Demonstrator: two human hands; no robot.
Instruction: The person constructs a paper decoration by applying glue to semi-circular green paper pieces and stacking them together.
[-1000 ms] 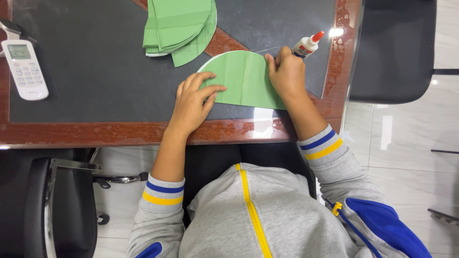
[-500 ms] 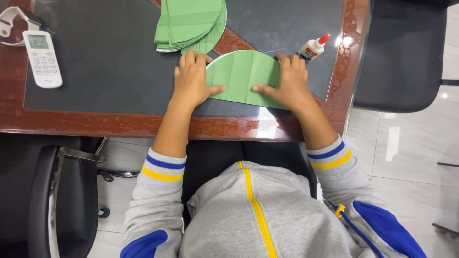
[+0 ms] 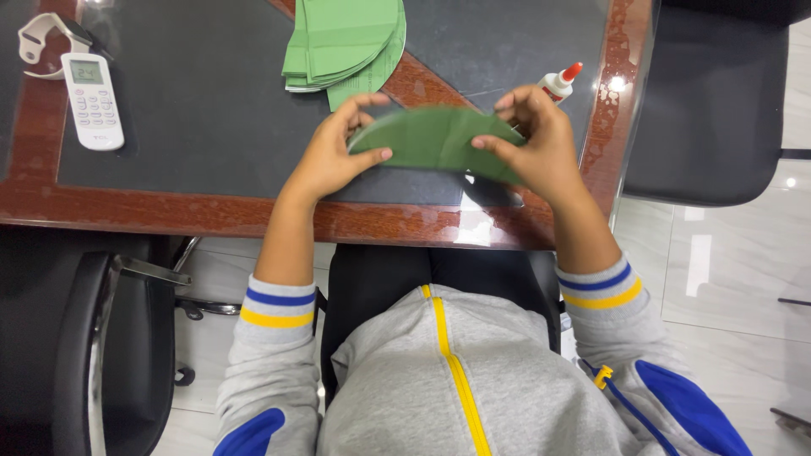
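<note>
A folded green paper half-circle [image 3: 435, 141] is lifted off the desk, tilted toward me. My left hand [image 3: 334, 152] pinches its left end, thumb on the front. Its right end is gripped by my right hand [image 3: 536, 143], thumb across the front and fingers behind. Farther back on the dark desk mat [image 3: 211, 110] lies a stack of similar green folded papers [image 3: 342, 42]. A white glue bottle with a red cap [image 3: 561, 82] lies just behind my right hand.
A white remote control [image 3: 91, 100] and a white strap-like item [image 3: 42, 34] lie at the desk's far left. The desk has a red-brown wooden rim [image 3: 169, 215]. Black chairs stand at left [image 3: 76, 355] and right [image 3: 705, 101].
The green half-circle was lying flat under both hands on the desk; now both hands have picked it up by its ends and tilted it up.
</note>
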